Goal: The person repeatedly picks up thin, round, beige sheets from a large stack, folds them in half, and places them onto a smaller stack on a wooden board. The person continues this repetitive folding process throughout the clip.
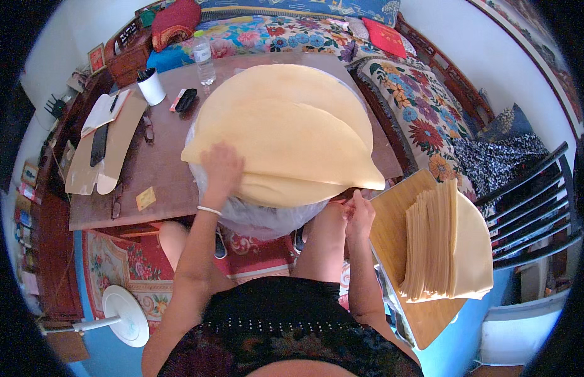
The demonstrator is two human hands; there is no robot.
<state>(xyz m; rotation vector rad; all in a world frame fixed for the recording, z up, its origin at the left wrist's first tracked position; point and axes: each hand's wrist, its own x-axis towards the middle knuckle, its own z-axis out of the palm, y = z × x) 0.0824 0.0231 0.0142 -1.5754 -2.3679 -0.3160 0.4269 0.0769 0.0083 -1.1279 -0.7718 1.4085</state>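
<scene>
Large round thin yellow sheets, like flatbreads or pancakes, lie piled on the table, the top one partly folded over. Clear plastic shows under their near edge. My left hand, blurred, rests on the left part of the top sheet, palm down. My right hand is by the pile's right near edge, just below a pointed corner of the sheet; whether its fingers hold that edge is unclear. At the right, a thick stack of folded yellow sheets stands on a wooden board.
On the brown table are a water bottle, a white pen cup, eyeglasses, a black phone and an open notebook. A black slatted chair stands right, a floral sofa behind.
</scene>
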